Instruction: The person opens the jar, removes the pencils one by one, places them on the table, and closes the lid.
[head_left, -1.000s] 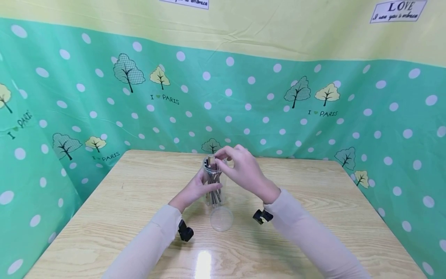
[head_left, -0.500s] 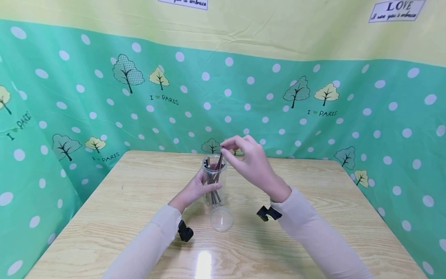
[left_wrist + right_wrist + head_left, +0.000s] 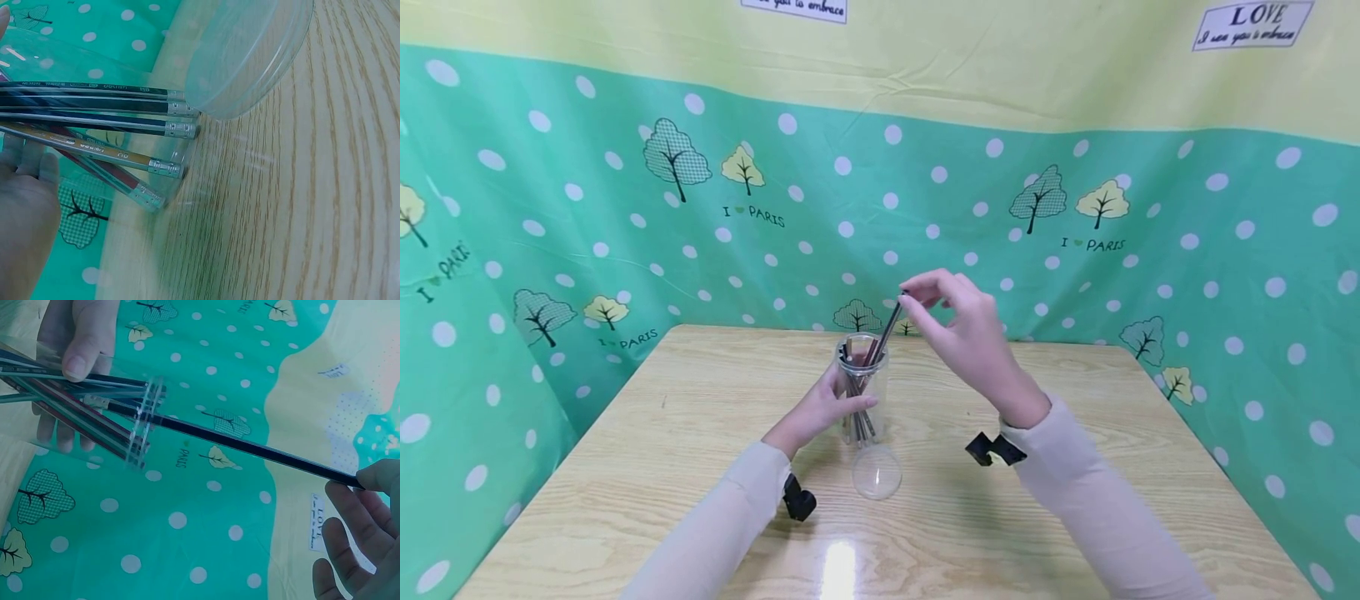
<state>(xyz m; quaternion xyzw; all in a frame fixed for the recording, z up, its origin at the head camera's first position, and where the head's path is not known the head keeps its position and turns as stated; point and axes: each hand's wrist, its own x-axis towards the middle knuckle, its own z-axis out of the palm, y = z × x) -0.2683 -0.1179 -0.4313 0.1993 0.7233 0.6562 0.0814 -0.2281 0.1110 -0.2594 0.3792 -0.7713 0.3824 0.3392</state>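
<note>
A clear plastic jar (image 3: 882,392) stands upright on the table, and my left hand (image 3: 820,408) grips it around the side. Several pencils (image 3: 94,119) lean inside, dark ones, a yellow one and a reddish one, their eraser ends down. Above the rim, my right hand (image 3: 966,333) pinches the upper tip of a dark pencil (image 3: 250,447) between thumb and forefinger. Most of that pencil is out of the jar, slanting up to the right; its eraser end is still inside the mouth. In front of the jar lies a round clear lid (image 3: 877,472).
The wooden table (image 3: 700,417) reaches back to a green and yellow printed curtain (image 3: 925,208), which also hangs at both sides. Black wrist mounts (image 3: 799,498) sit on both sleeves.
My right hand has moved up and to the right, drawing the dark pencil most of the way out of the jar. The left hand, the jar and the lid have stayed in place.
</note>
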